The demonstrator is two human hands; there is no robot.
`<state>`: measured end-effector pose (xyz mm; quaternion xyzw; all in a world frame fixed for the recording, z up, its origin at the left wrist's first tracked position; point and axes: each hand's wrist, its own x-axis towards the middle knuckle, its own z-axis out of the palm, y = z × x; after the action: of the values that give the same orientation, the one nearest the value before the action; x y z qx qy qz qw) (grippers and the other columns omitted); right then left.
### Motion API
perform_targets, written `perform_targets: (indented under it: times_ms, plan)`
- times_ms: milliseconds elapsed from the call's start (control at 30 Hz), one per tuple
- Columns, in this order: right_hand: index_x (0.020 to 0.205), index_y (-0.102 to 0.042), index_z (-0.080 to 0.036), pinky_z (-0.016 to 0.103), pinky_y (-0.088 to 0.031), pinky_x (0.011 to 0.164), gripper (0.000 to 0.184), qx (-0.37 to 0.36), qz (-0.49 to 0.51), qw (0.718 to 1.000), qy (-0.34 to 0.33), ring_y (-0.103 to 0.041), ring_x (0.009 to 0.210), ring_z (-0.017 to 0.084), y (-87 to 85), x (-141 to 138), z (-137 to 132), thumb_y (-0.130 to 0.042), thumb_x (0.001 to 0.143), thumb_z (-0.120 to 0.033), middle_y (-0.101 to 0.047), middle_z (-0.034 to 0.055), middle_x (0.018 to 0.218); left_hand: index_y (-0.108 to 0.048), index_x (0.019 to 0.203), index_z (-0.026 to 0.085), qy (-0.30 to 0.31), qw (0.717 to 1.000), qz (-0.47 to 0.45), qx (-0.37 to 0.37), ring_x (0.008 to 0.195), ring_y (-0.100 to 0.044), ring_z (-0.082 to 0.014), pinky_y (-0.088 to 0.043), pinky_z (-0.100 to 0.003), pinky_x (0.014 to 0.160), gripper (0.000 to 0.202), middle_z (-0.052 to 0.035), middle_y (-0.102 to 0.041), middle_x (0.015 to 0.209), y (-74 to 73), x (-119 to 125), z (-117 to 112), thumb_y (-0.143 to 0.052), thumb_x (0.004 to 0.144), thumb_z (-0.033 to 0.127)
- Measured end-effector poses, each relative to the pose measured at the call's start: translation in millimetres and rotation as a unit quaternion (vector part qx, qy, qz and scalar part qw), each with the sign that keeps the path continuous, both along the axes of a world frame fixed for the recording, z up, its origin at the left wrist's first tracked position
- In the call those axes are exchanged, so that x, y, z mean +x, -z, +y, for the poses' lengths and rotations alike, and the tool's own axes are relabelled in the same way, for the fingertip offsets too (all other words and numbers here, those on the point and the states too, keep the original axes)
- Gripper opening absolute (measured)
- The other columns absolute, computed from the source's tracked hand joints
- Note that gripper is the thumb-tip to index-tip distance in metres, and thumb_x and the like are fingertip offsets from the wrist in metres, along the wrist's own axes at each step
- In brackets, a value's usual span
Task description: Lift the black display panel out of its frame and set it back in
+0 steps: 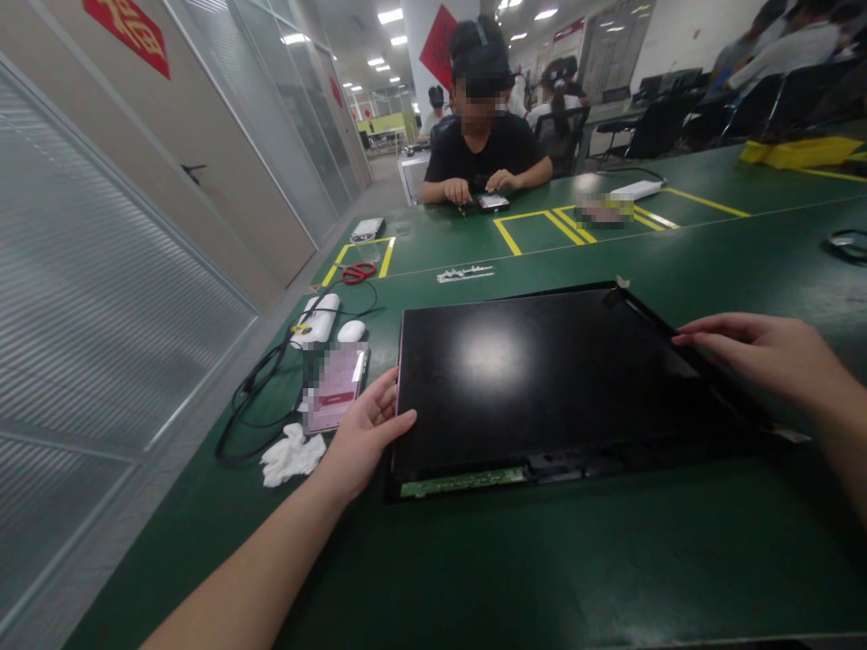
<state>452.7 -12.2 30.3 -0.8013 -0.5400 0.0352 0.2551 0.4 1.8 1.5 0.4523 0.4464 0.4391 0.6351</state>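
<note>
A large black LCD screen panel (542, 379) lies in a thin black frame (575, 462) on the green table. Along its lower left edge a strip of green circuit board (464, 482) shows. My left hand (366, 433) grips the panel's left edge, thumb over the front and fingers curled at the side. At the right edge, my right hand (759, 352) is closed with its fingertips pinched on the rim; whether they hold panel or frame there is hard to make out. Small pale tape tabs (621, 282) stick out at the right corners.
Left of the panel are a phone (335, 388), crumpled tissue (293, 456), a white mouse (351, 331), a white power strip (317, 318) with black cables, and red scissors (358, 273). White scraps (465, 273) lie beyond. Across the table a person (484, 149) handles a small device.
</note>
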Motion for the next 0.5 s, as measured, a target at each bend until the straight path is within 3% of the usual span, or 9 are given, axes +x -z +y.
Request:
perform_targets:
  times_ms: [133, 333, 500]
  plan:
    - [0.077, -0.061, -0.029, 0.03, -0.037, 0.055, 0.03, -0.021, 0.004, 1.0, 0.014, -0.052, 0.06, 0.015, 3.4, 4.7, 3.0, -0.043, 0.056, -0.04, -0.06, -0.0007, 0.067, -0.047, 0.144, 0.017, -0.001, 1.0, 0.007, -0.001, 0.13, -0.057, -0.0326, -0.043, -0.045, 0.113, 0.087, -0.0147, -0.062, 0.139, 0.0, 0.0, -0.2, -0.087, 0.067, 0.021]
    - [0.08, -0.061, -0.028, 0.032, -0.038, 0.062, 0.035, -0.04, -0.034, 0.997, -0.048, -0.05, 0.066, 0.015, 14.3, 13.6, 11.0, -0.045, 0.051, -0.041, -0.055, 0.002, 0.083, -0.05, 0.143, 0.019, 0.002, 1.0, 0.01, 0.002, 0.131, -0.056, -0.033, -0.045, -0.044, 0.111, 0.084, -0.0138, -0.063, 0.139, -1.1, 0.5, -0.8, -0.086, 0.068, 0.021]
    - [0.082, -0.061, -0.025, 0.032, -0.039, 0.065, 0.04, -0.071, -0.031, 0.996, -0.054, -0.05, 0.069, 0.016, 21.2, 18.6, 14.3, -0.045, 0.049, -0.04, -0.055, 0.0037, 0.086, -0.048, 0.145, 0.018, 0.001, 1.0, 0.013, -0.003, 0.133, -0.054, -0.0325, -0.044, -0.043, 0.112, 0.087, -0.0143, -0.062, 0.14, -0.7, -0.2, 0.3, -0.086, 0.067, 0.021]
